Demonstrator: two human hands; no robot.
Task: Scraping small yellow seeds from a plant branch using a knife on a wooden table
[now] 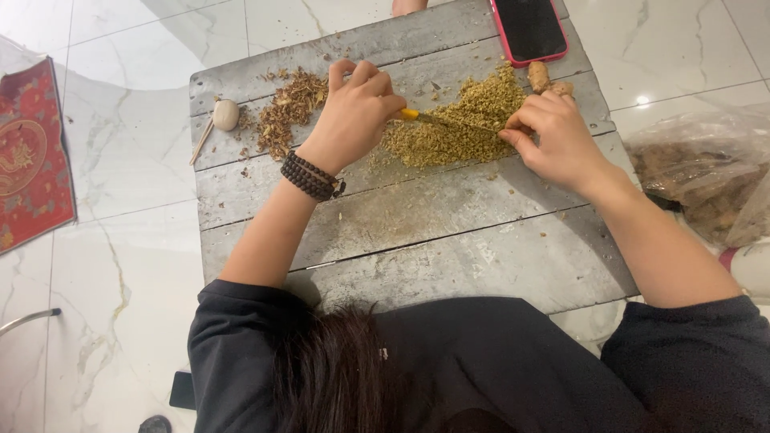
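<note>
the left hand (353, 112) was clamped on a yellow-handled knife (437, 120) over the chopped pile (457, 132). the right hand (557, 140), fingers together, pinched its tip, the blade hard to make out.

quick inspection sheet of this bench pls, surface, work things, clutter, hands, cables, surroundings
surface: grey plank table, worn, dusty with crumbs
job's things: yellow-handled blade over greenish chopped pile; brown shavings pile; root pieces
clutter: pink-cased phone, round pale bulb, thin stick
hands: left hand grips the blade handle; right hand pinches at the blade tip by the pile
cables: nothing seen
surroundings: white marble floor, red patterned mat, plastic bag of brown material
</note>
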